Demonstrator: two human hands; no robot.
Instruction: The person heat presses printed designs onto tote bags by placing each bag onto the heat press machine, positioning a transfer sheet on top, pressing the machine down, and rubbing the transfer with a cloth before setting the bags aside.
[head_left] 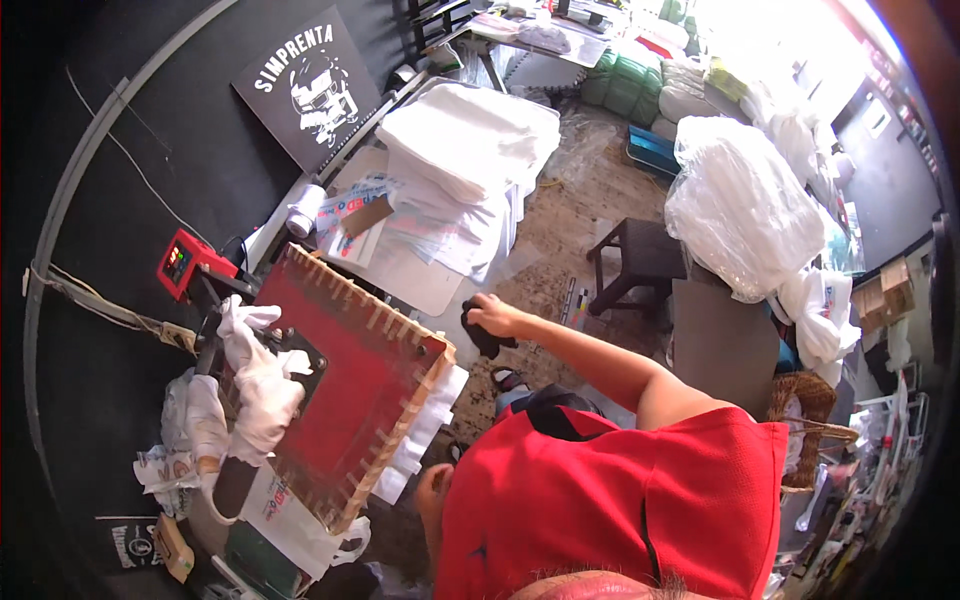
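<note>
My right hand [489, 316] is closed on a black cloth [485, 332] that hangs down from the fingers. The cloth is beyond the right edge of a framed printing screen [345, 370], which has a dark red face and strips along its wooden rim. My left hand [434, 490] is low beside my red shirt, near the screen's lower right corner. Its fingers are too hidden to show what they do. White fabric [412, 445] shows under the screen's right edge. White cloths [262, 390] cover parts of the press at the screen's left.
A red control box [183, 263] sits by the dark wall. White folded fabric [460, 135] is stacked on a table beyond the screen, beside a white roll [306, 208]. A dark stool [637, 260], a large plastic-wrapped bundle [740, 205] and a wicker basket [808, 395] stand to the right.
</note>
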